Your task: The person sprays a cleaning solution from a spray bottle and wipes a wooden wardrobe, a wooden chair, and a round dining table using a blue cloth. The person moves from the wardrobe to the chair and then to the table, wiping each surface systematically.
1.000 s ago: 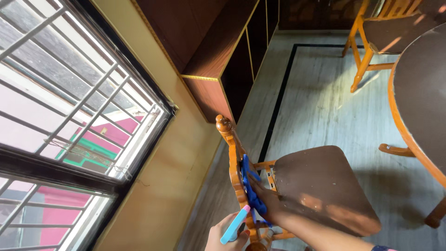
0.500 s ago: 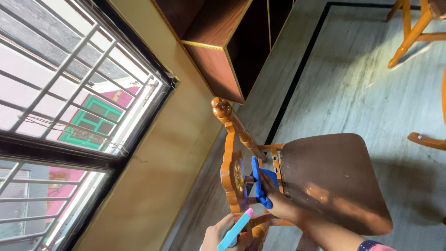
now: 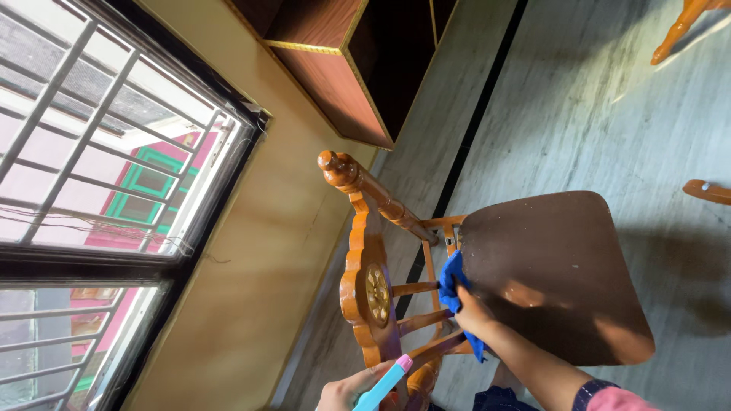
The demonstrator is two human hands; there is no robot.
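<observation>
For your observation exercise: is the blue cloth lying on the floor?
No: the right hand presses the blue cloth against the chair back's spindles.

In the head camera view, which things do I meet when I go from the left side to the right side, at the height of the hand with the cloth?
Barred window → tan wall → carved chair back → blue cloth in the right hand → brown chair seat → grey floor.

Blue cloth (image 3: 452, 283) – orange chair back (image 3: 364, 285), brown seat (image 3: 556, 266).
</observation>
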